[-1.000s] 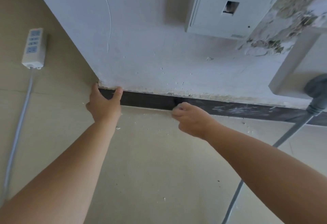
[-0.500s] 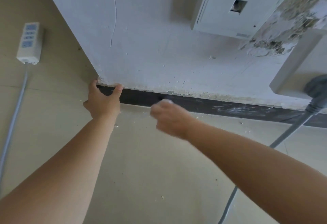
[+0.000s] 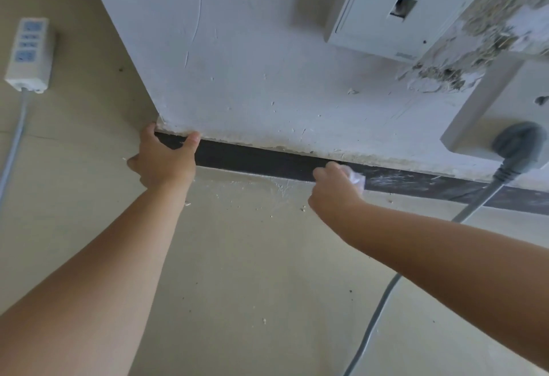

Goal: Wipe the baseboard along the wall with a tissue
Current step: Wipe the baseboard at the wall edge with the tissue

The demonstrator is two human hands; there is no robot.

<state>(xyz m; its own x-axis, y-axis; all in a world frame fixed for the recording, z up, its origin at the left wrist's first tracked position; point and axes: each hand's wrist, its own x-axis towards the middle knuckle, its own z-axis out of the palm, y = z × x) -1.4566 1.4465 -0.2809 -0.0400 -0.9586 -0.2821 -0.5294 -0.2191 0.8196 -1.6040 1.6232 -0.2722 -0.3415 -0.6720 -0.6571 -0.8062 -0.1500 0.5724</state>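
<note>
Two hands work at the foot of the wall [image 3: 252, 84]. The right hand [image 3: 334, 189] is closed around a crumpled white tissue [image 3: 355, 178], which sticks out past the knuckles and is pressed against the face of the dark baseboard [image 3: 261, 161]. The left hand [image 3: 165, 161] is spread at the corner end of the strip, thumb on its top edge and fingers wrapped round the corner — holding nothing, it seems only to steady the body.

The step in hand is the wipe itself, roughly midway along the visible strip. To the left of the tissue the baseboard looks evenly dark; to the right it carries pale streaks and scuffs, so that stretch looks like the part not yet cleaned. My judgement is that the next move calls for sliding the tissue rightward along the strip with steady pressure, flat against the face, and taking in the crusty top edge where plaster crumbs sit.

A grey plug [image 3: 518, 145] sits in a wall socket [image 3: 487, 114] above that stretch, and its cable [image 3: 472, 206] drops across the baseboard to the floor [image 3: 252, 271] — the hand would have to work around or lift it.

The baseboard's long axis runs along the wall's foot, from the corner at left away to the right edge of view, sloping slightly downward in the picture.
</note>
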